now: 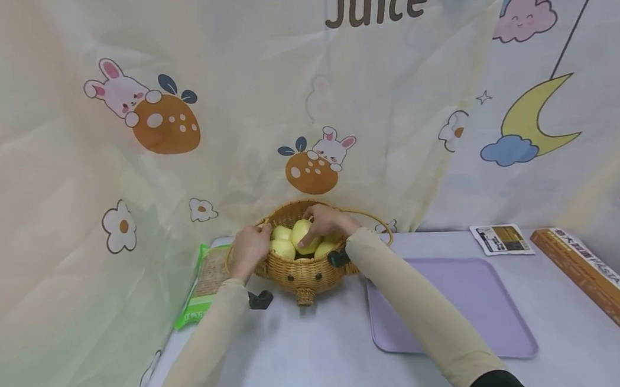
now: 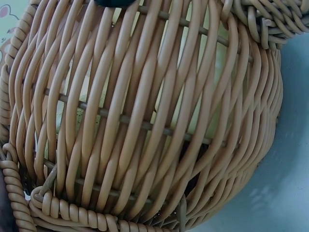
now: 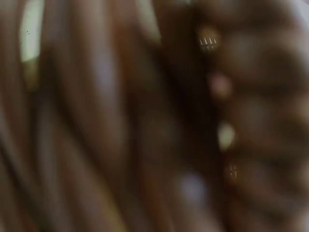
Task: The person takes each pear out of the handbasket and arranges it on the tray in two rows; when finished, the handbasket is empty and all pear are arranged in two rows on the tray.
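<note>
A wicker basket (image 1: 304, 275) with an animal face, dark eyes and a short snout, stands at the back of the table. Several pale yellow round fruits, perhaps pears, lie inside. At the basket's left rim, my left hand (image 1: 250, 249) grips the edge near the handle joint. My right hand (image 1: 330, 220) reaches in from the right, thumb and fingers around one yellow fruit (image 1: 302, 234) on top of the pile. Close up in the left wrist view, the woven side (image 2: 140, 111) lets fruit show through its gaps. The right wrist view holds only blurred wicker (image 3: 145, 121).
A purple tray (image 1: 471, 302) lies right of the basket, partly under my right forearm. Left of the basket is a green-edged packet (image 1: 204, 292). A small white-bordered pouch (image 1: 501, 240) and a long brown box (image 1: 598, 282) lie at the right. A printed curtain hangs behind.
</note>
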`<action>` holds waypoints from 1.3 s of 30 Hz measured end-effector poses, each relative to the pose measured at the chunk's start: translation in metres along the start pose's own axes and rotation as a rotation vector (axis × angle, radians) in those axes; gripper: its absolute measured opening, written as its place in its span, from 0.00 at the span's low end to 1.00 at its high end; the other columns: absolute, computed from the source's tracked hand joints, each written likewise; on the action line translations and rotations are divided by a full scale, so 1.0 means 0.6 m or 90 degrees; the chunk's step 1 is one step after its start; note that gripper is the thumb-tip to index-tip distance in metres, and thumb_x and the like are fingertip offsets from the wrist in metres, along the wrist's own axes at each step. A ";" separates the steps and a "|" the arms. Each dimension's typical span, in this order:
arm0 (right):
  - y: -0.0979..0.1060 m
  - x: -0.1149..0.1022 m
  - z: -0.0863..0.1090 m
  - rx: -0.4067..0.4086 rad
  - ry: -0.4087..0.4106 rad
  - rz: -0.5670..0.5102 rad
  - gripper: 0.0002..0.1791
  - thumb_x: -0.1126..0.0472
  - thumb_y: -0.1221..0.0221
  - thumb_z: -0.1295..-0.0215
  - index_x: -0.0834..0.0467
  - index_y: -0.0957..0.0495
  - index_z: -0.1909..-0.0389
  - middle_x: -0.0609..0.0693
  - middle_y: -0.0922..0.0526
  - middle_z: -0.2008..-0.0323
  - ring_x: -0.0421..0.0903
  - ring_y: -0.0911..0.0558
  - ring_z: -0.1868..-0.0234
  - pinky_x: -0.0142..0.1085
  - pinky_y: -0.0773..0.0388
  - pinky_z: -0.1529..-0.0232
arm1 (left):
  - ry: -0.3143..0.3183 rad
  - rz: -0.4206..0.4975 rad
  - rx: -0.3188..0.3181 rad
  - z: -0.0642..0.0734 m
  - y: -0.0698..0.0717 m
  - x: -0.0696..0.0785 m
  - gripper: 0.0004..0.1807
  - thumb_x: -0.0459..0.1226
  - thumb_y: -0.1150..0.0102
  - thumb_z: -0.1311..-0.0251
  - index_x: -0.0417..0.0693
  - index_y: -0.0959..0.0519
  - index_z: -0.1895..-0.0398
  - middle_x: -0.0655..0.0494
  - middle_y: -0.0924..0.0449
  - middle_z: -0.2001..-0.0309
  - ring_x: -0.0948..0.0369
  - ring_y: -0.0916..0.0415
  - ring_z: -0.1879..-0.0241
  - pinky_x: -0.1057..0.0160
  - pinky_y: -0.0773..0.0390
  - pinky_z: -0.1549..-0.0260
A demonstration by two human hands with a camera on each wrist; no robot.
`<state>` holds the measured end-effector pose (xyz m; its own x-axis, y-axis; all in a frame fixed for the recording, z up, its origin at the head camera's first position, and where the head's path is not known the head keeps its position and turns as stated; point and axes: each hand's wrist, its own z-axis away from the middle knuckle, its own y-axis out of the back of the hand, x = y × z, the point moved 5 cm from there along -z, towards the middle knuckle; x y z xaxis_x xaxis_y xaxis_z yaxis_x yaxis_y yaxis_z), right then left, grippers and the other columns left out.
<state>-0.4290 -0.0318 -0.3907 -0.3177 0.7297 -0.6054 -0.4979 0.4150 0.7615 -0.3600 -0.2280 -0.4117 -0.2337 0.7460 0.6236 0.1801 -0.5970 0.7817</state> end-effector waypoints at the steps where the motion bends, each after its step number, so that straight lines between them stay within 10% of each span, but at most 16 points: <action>1: 0.001 -0.002 0.000 0.004 0.000 0.000 0.46 0.48 0.19 0.45 0.58 0.27 0.28 0.54 0.23 0.30 0.53 0.24 0.34 0.48 0.28 0.29 | -0.001 0.000 0.002 0.000 0.001 0.000 0.29 0.54 0.60 0.17 0.49 0.26 0.77 0.53 0.31 0.79 0.57 0.34 0.80 0.60 0.34 0.79; 21: 0.052 0.007 0.016 0.123 0.138 -0.160 0.42 0.60 0.17 0.49 0.58 0.21 0.30 0.54 0.17 0.33 0.53 0.20 0.33 0.46 0.25 0.31 | -0.005 0.017 -0.003 0.001 0.001 0.005 0.30 0.53 0.59 0.17 0.50 0.29 0.80 0.56 0.35 0.83 0.59 0.38 0.83 0.61 0.37 0.82; 29: 0.081 0.002 0.035 0.101 0.209 -0.233 0.39 0.63 0.17 0.51 0.54 0.17 0.34 0.49 0.12 0.41 0.46 0.12 0.46 0.39 0.17 0.43 | 0.000 0.012 -0.001 0.004 0.002 0.004 0.29 0.54 0.58 0.17 0.49 0.27 0.78 0.54 0.33 0.81 0.57 0.35 0.81 0.60 0.35 0.79; 39: 0.115 0.008 0.081 0.083 0.231 -0.212 0.42 0.65 0.17 0.54 0.56 0.18 0.33 0.49 0.12 0.41 0.47 0.14 0.39 0.46 0.22 0.32 | 0.003 0.010 0.003 0.005 -0.001 0.001 0.29 0.54 0.58 0.17 0.49 0.27 0.79 0.54 0.33 0.81 0.57 0.36 0.81 0.60 0.35 0.80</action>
<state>-0.4260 0.0267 -0.3296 -0.4304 0.3192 -0.8443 -0.5228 0.6744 0.5214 -0.3576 -0.2262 -0.4117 -0.2349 0.7350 0.6361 0.1890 -0.6073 0.7716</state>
